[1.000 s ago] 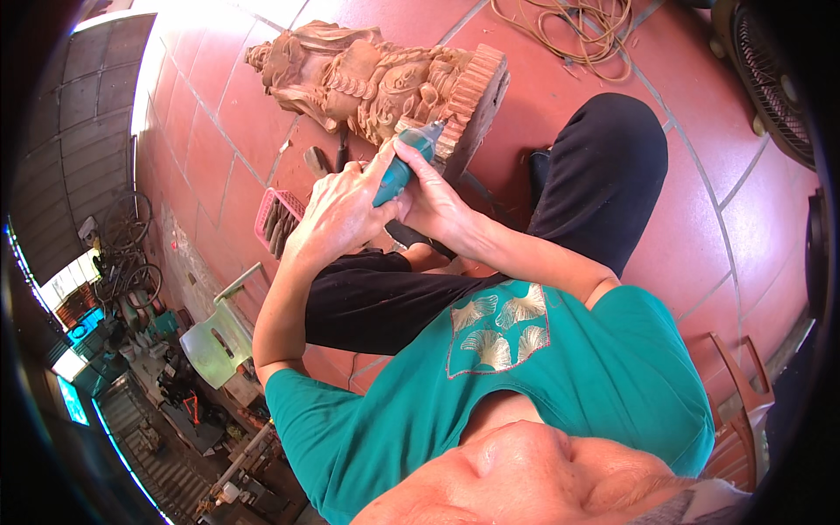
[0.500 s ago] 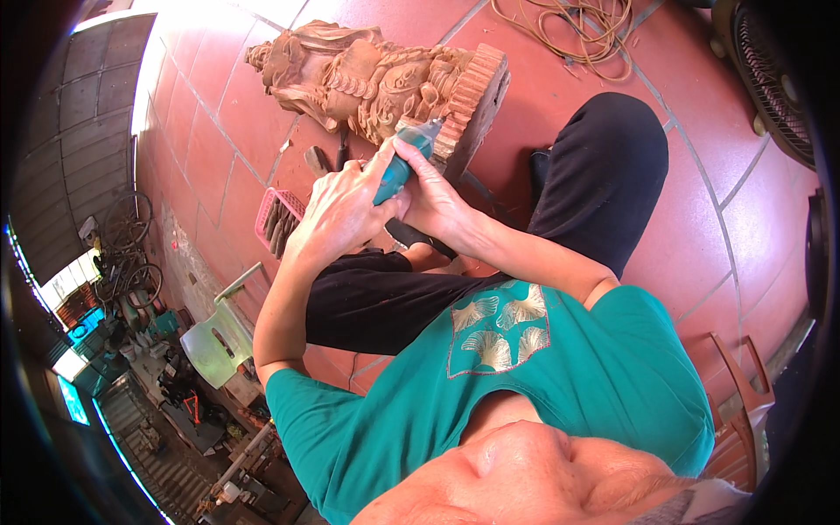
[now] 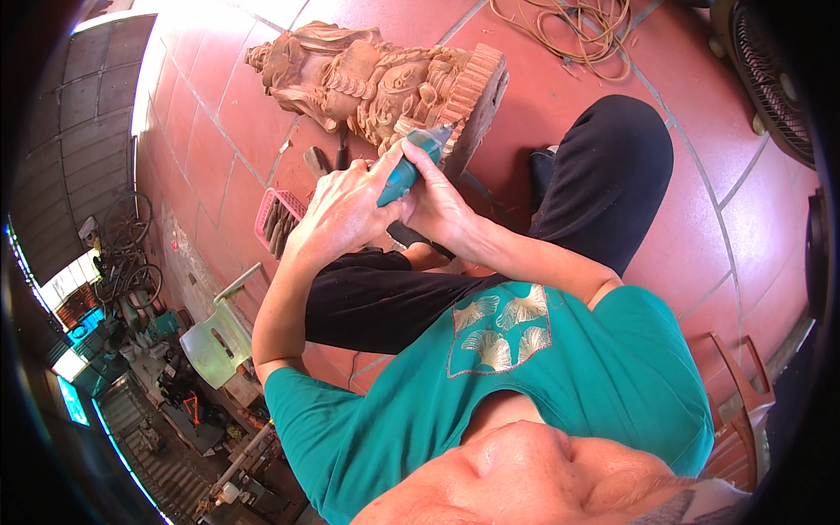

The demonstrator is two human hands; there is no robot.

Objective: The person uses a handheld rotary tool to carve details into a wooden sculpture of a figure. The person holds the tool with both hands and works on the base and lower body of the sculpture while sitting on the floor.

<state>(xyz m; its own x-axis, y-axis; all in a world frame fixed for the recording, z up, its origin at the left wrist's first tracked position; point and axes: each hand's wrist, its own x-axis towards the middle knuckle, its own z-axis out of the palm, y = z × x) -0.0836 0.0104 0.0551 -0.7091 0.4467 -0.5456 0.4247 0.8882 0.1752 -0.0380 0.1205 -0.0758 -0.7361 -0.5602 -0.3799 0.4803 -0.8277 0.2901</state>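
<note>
Both hands are wrapped around a teal handheld die grinder [image 3: 401,182] with a greyish nose. My left hand [image 3: 339,208] closes over it from the left, its fingers near the front of the body. From the right, my right hand [image 3: 439,203] grips it with the thumb along the side. The thin tip points up and right, at the lower edge of a carved wooden statue [image 3: 372,83] lying on its side. Whether the tip touches the ridged base [image 3: 472,96] cannot be made out. The fingers' undersides are hidden.
A pink basket [image 3: 271,229] of carving tools sits left of my left forearm, near dark-handled tools [image 3: 342,153]. Coiled cord [image 3: 595,39] lies on the red tiles beyond my bent knee [image 3: 617,166]. A fan [image 3: 770,83] stands far right; a pale green chair [image 3: 214,346] is at left.
The grinder and both hands have shifted slightly right, moving the tip along the statue's base. My bent knee has moved a little to the right. The statue stays where it was.
</note>
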